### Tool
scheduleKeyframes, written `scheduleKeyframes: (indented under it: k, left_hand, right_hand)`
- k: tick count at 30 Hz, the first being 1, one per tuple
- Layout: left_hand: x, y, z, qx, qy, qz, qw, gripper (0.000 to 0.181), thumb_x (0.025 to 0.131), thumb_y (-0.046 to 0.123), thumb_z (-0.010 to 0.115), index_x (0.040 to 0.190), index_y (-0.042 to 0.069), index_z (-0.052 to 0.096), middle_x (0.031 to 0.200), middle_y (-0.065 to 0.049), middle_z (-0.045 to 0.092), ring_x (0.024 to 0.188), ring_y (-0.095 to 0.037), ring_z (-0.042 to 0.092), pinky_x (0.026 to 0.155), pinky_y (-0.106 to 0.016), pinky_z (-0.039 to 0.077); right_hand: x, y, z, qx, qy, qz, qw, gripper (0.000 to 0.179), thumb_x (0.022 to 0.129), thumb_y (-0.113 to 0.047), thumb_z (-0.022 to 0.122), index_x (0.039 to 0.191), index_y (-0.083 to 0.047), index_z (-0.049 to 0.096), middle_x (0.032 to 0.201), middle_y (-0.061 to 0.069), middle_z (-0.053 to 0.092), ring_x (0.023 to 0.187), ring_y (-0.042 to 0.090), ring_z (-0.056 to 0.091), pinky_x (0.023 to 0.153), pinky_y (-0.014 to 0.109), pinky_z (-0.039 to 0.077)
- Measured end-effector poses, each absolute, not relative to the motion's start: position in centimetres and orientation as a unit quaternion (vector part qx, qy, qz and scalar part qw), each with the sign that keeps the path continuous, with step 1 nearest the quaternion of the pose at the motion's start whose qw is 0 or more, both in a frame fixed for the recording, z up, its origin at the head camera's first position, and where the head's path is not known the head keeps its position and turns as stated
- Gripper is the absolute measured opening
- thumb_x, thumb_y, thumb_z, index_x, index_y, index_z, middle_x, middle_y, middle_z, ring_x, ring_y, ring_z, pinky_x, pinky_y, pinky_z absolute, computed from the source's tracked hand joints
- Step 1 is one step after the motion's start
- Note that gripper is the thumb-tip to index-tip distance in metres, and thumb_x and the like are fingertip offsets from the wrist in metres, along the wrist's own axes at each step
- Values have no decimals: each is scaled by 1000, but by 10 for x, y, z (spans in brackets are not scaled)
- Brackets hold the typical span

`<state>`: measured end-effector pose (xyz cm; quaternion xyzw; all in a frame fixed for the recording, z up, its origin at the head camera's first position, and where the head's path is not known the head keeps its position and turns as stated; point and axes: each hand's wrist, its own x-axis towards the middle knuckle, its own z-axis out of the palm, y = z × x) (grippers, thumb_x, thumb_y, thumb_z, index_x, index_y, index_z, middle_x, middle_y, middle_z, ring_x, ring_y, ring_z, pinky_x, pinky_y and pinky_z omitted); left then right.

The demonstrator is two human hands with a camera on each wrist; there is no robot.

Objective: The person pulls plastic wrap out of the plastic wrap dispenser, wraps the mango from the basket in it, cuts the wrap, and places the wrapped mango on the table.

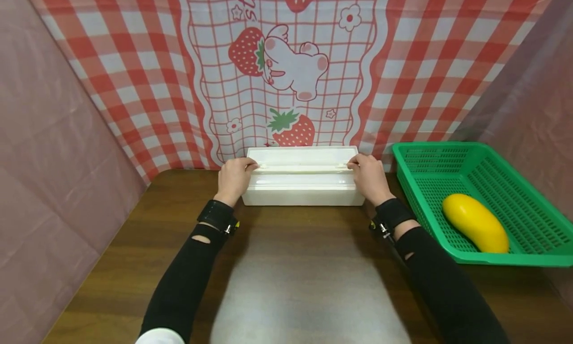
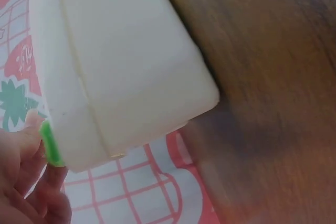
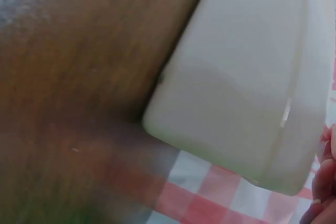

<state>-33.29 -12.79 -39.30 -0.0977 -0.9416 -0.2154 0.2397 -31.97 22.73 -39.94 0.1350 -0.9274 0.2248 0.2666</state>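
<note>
A long white box that looks like a plastic wrap dispenser stands at the back of the wooden table, its lid raised behind. A pale strip runs along its middle, with a shiny band in front. My left hand pinches the box's upper left end with thumb and fingers. In the left wrist view, a small green piece lies at those fingertips, against the white box. At the opposite end my right hand pinches likewise; its fingers are partly cut off in the right wrist view.
A green plastic basket stands on the right, with a yellow mango-like fruit lying in it. Behind the box hangs a red-and-white checked cloth. The brown table stretches out in front, and pink cloth borders the left.
</note>
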Motion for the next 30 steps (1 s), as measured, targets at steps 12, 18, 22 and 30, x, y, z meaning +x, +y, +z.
scheduleKeyframes:
  k: [12,18,22,30]
  left_hand:
    - [-330,-127,-375,-114,-921,-276,252,18,86,32,62,91,18,72,75,5,64,68,-11,57,66,-32,45]
    - [-327,-128,-366,-119,-911,-276,281,21,86,34,62,94,17,72,84,2,68,76,-15,62,69,-33,47]
    - [-325,-130,-359,-134,-902,-277,303,26,87,36,60,95,15,72,84,0,68,74,-15,62,68,-33,48]
    - [-321,-133,-347,-148,-890,-270,337,25,87,35,61,94,14,72,83,0,68,72,-14,61,68,-32,47]
  right_hand:
    - [-315,226,-386,130,-918,296,229,15,97,-19,46,96,-7,55,80,4,65,67,14,62,58,33,47]
    - [-312,226,-375,142,-907,305,254,18,97,-22,44,95,-8,55,83,3,66,77,18,62,61,34,45]
    - [-310,226,-367,151,-901,304,271,17,97,-21,44,97,-7,53,86,4,66,77,20,62,57,33,41]
    - [-303,226,-356,145,-892,296,310,21,97,-26,44,97,-8,54,87,5,65,74,19,58,62,34,42]
